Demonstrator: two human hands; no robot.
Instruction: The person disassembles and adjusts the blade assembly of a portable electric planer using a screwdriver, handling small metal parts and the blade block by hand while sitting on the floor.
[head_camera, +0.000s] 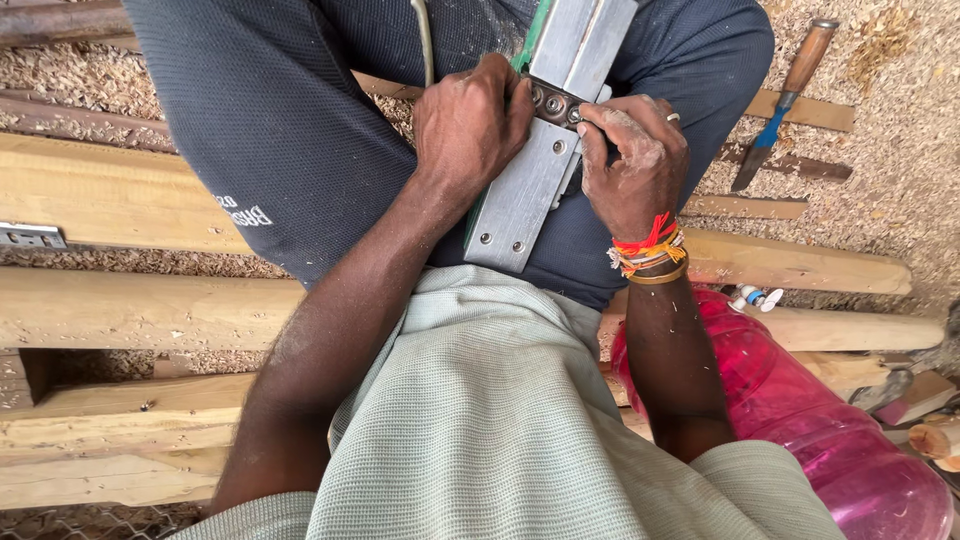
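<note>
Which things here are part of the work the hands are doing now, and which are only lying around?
In use:
- left hand, pressing on the tool's bolted middle
- right hand, gripping the same spot
- grey metal power tool, base up on the lap

Lying about:
- chisel with wooden handle, on the shavings
- pink plastic bottle
- wooden beams

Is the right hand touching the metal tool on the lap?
Touching. The head view shows the right hand with its fingers pressed on the grey metal tool.
</note>
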